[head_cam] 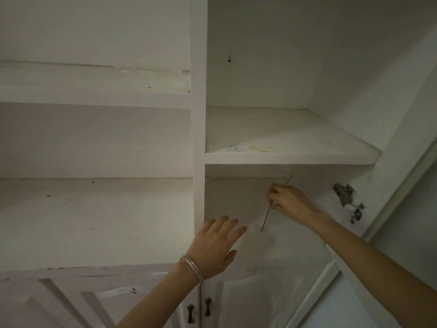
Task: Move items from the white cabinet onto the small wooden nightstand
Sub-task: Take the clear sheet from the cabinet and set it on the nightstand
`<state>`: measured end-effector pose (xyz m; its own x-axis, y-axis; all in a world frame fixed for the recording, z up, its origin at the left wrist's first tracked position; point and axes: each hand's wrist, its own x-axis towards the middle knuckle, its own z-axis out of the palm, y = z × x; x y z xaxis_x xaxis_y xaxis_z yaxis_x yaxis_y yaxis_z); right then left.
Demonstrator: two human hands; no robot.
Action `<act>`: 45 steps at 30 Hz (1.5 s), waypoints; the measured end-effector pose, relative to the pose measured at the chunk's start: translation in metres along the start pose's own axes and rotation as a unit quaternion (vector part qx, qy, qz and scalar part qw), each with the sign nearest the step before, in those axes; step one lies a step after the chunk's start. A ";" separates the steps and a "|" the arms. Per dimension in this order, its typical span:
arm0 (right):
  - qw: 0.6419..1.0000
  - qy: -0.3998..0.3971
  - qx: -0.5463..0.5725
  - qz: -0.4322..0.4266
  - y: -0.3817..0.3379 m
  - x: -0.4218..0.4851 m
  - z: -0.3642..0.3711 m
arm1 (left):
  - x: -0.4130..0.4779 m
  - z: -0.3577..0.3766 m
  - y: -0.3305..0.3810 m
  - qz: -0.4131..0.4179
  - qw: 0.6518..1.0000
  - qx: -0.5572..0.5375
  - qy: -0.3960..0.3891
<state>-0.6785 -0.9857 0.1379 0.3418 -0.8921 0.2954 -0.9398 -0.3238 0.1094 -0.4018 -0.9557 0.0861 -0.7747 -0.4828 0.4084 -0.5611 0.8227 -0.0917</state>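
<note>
the view looks into a white wooden cabinet (198, 138) with open shelves on both sides of an upright divider. in the lower right compartment stands a thin clear sheet (265, 220). it is almost see-through and shows mainly as a dark edge line, which runs from a corner just under the shelf above down and to the left. what it is made of cannot be told.

the right hand (288, 202) reaches in from the right with its fingers curled and pinches that dark edge about halfway along. the left hand (215, 245) is raised just left of the edge, open, with fingers straight and spread and the palm turned towards the compartment. whether it touches the sheet cannot be told. two thin silver bangles (192, 268) sit on the left wrist.

directly above the compartment, the white shelf board (283, 138) carries faint blue and yellow scribbles (248, 148) near its front lip. a grey metal hinge (346, 197) is fixed to the right inner wall, close behind the right wrist. below the hands are closed white panelled doors (94, 301), and two small dark handles (190, 313) sit side by side where two doors meet. the left shelves show small dark specks and chipped paint.
</note>
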 end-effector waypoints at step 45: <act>0.503 0.238 0.288 0.780 -0.614 -0.506 -0.180 | -0.276 -0.142 0.356 0.771 0.412 -0.478 0.083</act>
<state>-0.2743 -0.2785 0.0920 -0.9781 -0.0711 -0.1955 0.1360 0.4926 -0.8596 -0.3461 -0.4870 0.0695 0.0804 0.7973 0.5983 0.9942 -0.1069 0.0089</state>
